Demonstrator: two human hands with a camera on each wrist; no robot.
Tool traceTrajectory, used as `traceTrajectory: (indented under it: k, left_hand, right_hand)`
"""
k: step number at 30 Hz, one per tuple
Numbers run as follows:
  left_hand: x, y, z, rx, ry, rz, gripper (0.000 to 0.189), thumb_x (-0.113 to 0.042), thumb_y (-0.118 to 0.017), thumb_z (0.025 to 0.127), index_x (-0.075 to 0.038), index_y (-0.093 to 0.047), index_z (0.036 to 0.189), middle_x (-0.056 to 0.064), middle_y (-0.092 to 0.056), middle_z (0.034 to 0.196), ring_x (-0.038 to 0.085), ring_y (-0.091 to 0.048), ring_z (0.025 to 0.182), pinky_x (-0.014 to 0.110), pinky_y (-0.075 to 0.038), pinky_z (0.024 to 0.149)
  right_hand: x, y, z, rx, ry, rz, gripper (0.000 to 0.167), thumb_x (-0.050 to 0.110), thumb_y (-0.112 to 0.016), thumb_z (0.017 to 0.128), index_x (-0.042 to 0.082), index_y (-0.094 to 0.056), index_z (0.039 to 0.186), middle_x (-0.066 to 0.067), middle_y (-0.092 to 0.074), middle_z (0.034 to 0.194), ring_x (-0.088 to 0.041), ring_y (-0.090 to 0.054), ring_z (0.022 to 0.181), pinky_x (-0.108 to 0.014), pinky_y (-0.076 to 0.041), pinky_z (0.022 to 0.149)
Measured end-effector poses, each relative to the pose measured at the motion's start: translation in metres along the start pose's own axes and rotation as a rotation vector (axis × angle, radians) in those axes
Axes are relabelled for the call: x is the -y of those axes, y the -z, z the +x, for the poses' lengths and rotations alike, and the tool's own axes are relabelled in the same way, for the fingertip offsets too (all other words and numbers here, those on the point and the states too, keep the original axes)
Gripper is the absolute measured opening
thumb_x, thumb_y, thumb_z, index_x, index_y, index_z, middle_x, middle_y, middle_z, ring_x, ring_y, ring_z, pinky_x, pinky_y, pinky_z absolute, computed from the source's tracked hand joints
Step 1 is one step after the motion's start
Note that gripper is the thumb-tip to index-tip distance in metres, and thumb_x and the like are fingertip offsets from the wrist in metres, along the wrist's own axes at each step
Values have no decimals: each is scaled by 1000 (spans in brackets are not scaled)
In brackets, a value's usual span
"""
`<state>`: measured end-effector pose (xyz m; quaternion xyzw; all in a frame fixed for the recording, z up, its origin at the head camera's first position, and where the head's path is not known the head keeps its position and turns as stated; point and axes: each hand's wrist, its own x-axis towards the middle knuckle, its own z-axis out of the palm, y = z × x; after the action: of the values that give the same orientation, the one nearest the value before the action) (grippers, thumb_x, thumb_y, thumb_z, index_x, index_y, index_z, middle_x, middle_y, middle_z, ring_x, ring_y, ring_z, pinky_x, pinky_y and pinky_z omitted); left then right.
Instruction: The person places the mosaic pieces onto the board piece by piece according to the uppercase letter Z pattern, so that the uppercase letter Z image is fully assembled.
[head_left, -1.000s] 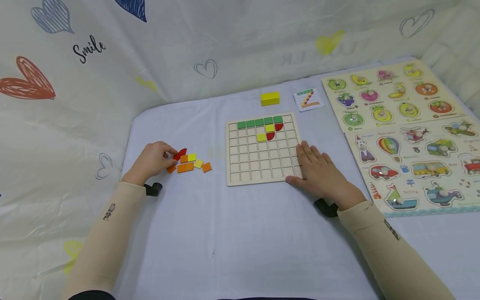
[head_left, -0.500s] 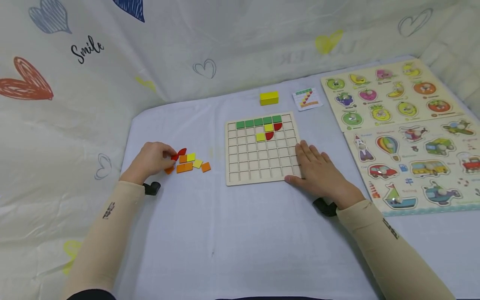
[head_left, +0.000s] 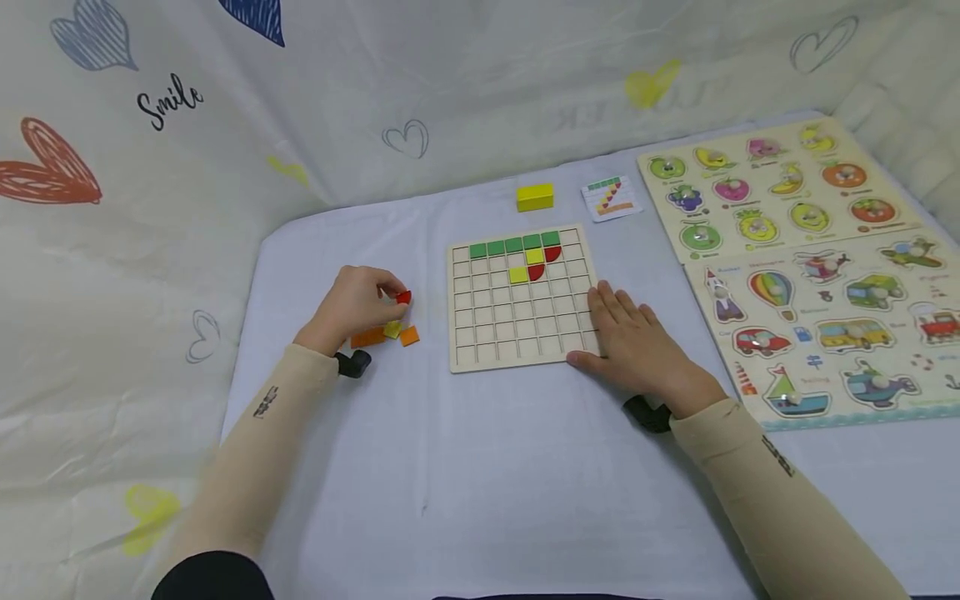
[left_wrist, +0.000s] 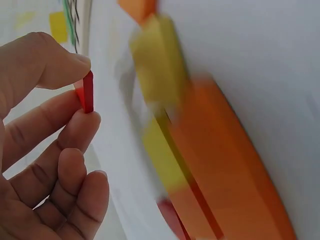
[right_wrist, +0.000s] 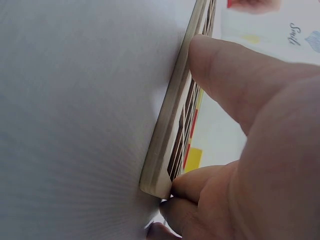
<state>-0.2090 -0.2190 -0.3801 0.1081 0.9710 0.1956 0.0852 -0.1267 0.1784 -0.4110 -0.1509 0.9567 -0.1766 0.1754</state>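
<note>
My left hand (head_left: 356, 304) pinches a red tile (head_left: 403, 297) between thumb and fingers, held over the loose tiles; the left wrist view shows the tile edge-on. Beneath and beside that hand lie orange tiles (head_left: 367, 337) and yellow tiles (head_left: 392, 330), partly hidden by it. A square-gridded wooden board (head_left: 487, 317) lies to the right of them. Along its upper row run several green tiles (head_left: 513, 245), with yellow tiles (head_left: 518, 275) and red quarter-circle tiles (head_left: 536, 272) stepping down diagonally below. My right hand (head_left: 637, 350) rests with straight fingers on the board's right edge.
Behind the board stand a yellow block (head_left: 535, 197) and a small pattern card (head_left: 612, 198). Two picture puzzle boards, one with fruit (head_left: 720, 233) and one with vehicles (head_left: 765, 333), cover the right side. A printed curtain (head_left: 480, 100) hangs behind the table.
My left hand has lifted a red tile from the loose pile and moved right and slightly away with it. My right hand stays on the board's edge.
</note>
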Motion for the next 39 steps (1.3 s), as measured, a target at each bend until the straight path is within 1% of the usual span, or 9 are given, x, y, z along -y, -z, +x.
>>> traceTrajectory:
  k: [3, 6, 13, 16, 18, 23, 27, 36, 39]
  left_hand:
    - [-21, -9, 11, 23, -26, -9, 20, -26, -80, 86, -14, -80, 103, 2, -75, 98, 22, -59, 88, 32, -51, 75]
    - [-42, -18, 22, 47, -75, -15, 22, -26, -81, 87, -14, -80, 104, 2, -76, 99, 21, -61, 89, 32, -52, 77]
    - [-95, -41, 45, 90, -253, 4, 20, -25, -80, 88, -13, -81, 103, 0, -78, 97, 17, -65, 90, 31, -55, 84]
    - [-112, -50, 52, 92, -308, 24, 18, -23, -79, 89, -12, -82, 102, 0, -79, 96, 16, -67, 91, 31, -55, 88]
    - [-120, -54, 55, 94, -319, 28, 17, -22, -80, 89, -12, -82, 102, 0, -80, 96, 15, -67, 93, 31, -55, 90]
    - [-132, -61, 60, 93, -345, 59, 17, -21, -79, 89, -12, -83, 103, -1, -81, 99, 16, -69, 97, 31, -56, 90]
    - [-134, -60, 60, 89, -352, 82, 17, -21, -77, 91, -13, -84, 105, -2, -81, 101, 16, -70, 100, 32, -54, 94]
    - [-130, -63, 61, 83, -357, 87, 19, -23, -79, 93, -13, -83, 108, -2, -81, 103, 17, -69, 104, 33, -51, 100]
    - [-125, -62, 60, 87, -335, 73, 22, -26, -79, 93, -13, -82, 110, -1, -81, 105, 17, -68, 104, 34, -51, 100]
  right_hand:
    - [0, 0, 0, -5, 2, -1, 100, 51, -59, 102, -6, -4, 164, -25, 1, 173, -50, -4, 160, -69, -8, 127]
    - [0, 0, 0, -8, 1, 2, 100, 51, -59, 101, -6, -5, 164, -25, 0, 174, -50, -4, 160, -69, -8, 127]
    - [-1, -2, 1, -6, -16, 8, 102, 51, -61, 101, -5, -4, 164, -25, 0, 174, -49, -3, 161, -68, -7, 128]
    - [-1, -1, 1, -7, -14, 13, 102, 51, -61, 100, -6, -4, 164, -25, 0, 174, -49, -3, 161, -68, -7, 128]
    - [-2, -1, 1, -9, -10, 12, 102, 51, -61, 100, -6, -5, 164, -25, 0, 174, -49, -4, 161, -68, -8, 128]
    - [-2, -2, 1, -22, -4, 7, 102, 51, -61, 100, -6, -6, 164, -25, -1, 174, -49, -6, 160, -69, -9, 127]
    - [-1, -1, 0, -25, 1, 0, 102, 52, -61, 100, -6, -6, 164, -25, -2, 174, -49, -7, 160, -69, -10, 127]
    - [-1, 0, 1, -6, -8, -3, 101, 52, -59, 101, -6, -4, 164, -25, 0, 174, -49, -4, 161, -68, -8, 128]
    - [-1, -1, 1, -4, -14, -1, 102, 52, -60, 101, -6, -3, 164, -25, 0, 174, -49, -4, 161, -68, -7, 128]
